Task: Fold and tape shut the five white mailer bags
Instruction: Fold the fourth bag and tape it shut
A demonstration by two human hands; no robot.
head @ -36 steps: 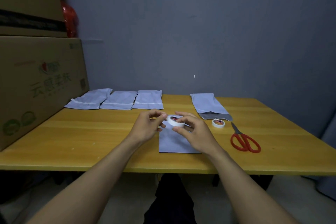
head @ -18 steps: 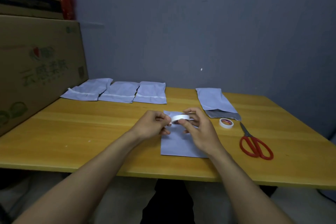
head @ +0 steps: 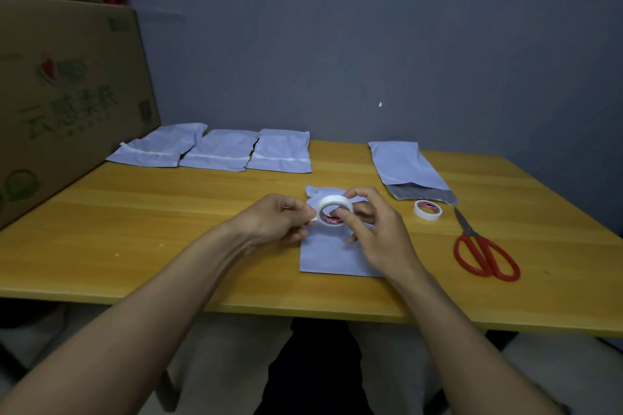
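Lying flat near the front edge of the desk (head: 168, 229), the bag (head: 332, 256) sits directly under both hands, its far end partly hidden behind them. Just above that far end the tape roll (head: 334, 210) is held clear of the bag, tilted so that its open core faces the camera. The right hand (head: 377, 229) grasps the roll, with fingers curled over the top of it and the thumb against its near face. The left hand (head: 273, 221) meets the roll at its left edge, where thumb and forefinger pinch the loose end of the tape; the other fingers are curled in. Both forearms reach in from the bottom of the view.

To the right of the hands, a spare roll (head: 427, 210) lies flat on the desk, and red-handled scissors (head: 482, 253) lie just beyond it, blades pointing away from the person. Behind the spare roll the fifth bag (head: 404, 165) lies lengthwise, with a grey flap showing at its near end. At the back left, three bags (head: 219, 153) lie in a row, edge to edge, each with a pale strip across its near end. A large cardboard box (head: 67, 94) stands at the left side of the desk, beside the leftmost of them. A grey wall (head: 371, 27) rises behind the desk.
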